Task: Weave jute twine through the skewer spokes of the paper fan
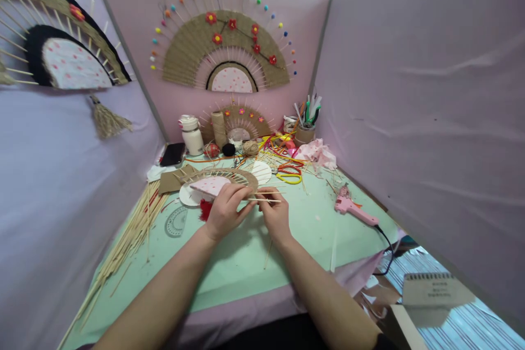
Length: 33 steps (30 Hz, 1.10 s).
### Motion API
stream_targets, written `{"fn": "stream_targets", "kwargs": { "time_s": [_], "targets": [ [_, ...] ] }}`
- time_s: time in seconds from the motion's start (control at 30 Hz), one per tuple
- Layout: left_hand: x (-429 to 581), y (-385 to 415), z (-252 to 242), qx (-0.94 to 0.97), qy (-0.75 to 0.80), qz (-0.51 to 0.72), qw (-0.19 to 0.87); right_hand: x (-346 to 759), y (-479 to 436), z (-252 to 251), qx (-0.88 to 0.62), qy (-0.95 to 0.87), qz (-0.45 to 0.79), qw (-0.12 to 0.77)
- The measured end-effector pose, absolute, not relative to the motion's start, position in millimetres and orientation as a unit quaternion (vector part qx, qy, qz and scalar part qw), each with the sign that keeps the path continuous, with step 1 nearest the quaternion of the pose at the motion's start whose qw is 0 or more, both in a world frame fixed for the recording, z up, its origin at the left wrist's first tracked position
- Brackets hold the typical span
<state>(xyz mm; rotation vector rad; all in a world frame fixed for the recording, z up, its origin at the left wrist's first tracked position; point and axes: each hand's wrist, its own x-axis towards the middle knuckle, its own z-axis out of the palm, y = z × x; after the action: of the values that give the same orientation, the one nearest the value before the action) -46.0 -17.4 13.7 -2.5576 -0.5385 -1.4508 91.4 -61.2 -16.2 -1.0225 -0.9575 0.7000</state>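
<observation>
A small half-round fan (213,185) with a dotted white centre, thin ribs and a brown band is held over the table at mid-view. My left hand (227,210) is closed on its near right corner. Close beside it, my right hand (274,216) pinches a thin wooden stick (268,200) that lies along the fan's right end. Whether the stick is fixed to the fan is hidden by my fingers. Under the fan lies a white disc (187,197), and a red tuft (205,209) shows by my left hand.
A bundle of sticks (127,235) and a protractor (176,222) lie left. A pink glue gun (353,210), its cord trailing off the edge, lies right. Behind are scissors (290,173), a twine ball (250,147), a bottle (191,135) and a tool cup (305,134). Partitions enclose the table.
</observation>
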Motion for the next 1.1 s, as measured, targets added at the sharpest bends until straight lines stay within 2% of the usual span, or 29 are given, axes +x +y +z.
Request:
{"fn": "stream_targets", "kwargs": {
  "time_s": [0.53, 1.1],
  "targets": [
    [-47.6, -15.5, 12.7, -0.845, -0.178, -0.497, 0.089, 89.5, -64.8, -16.9, -0.458, -0.432, 0.296, 0.718],
    [-45.3, -17.7, 12.9, -0.845, -0.186, -0.497, 0.073, 88.2, -67.6, -15.6, -0.451, -0.418, 0.346, 0.709]
  ]
}}
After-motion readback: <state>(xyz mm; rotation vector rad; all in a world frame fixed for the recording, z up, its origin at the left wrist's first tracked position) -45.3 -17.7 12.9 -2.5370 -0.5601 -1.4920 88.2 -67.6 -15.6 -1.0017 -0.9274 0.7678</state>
